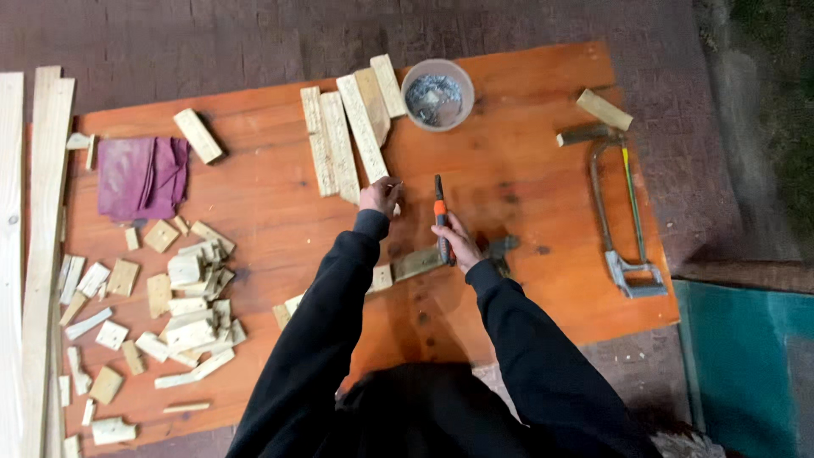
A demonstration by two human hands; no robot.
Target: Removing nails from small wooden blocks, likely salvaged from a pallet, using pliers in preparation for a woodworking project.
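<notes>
— Right, hands first: how many, and holding what?

— Two. Left hand [379, 197]: fingers curled shut at the near end of a wood slat [362, 129], pinching something too small to tell. Right hand [458, 242]: fingers wrapped around one hammer [440, 222] with an orange-and-black handle, its head pointing far, near the middle of the orange board [543, 170].

— Slats?

— Five long ones in a fan at the far middle, touching side by side, just left of one round tub of nails [437, 94].

— Anything under the right hand?

— One short wooden bar [417, 263] lying just left of that hand, with one small block [382, 277] touching its left end.

— Saws?

— One hacksaw [619, 212], far right on the board, well apart from both hands. One loose wood piece [604, 109] lies beside its far end.

— Left side?

— One purple cloth [140, 176], one lone block [197, 135] just right of it, and one scattered heap of offcuts [182, 305] nearer; too many and too overlapped to count exactly. Long planks [38, 254] run along the left edge; at least two.
</notes>
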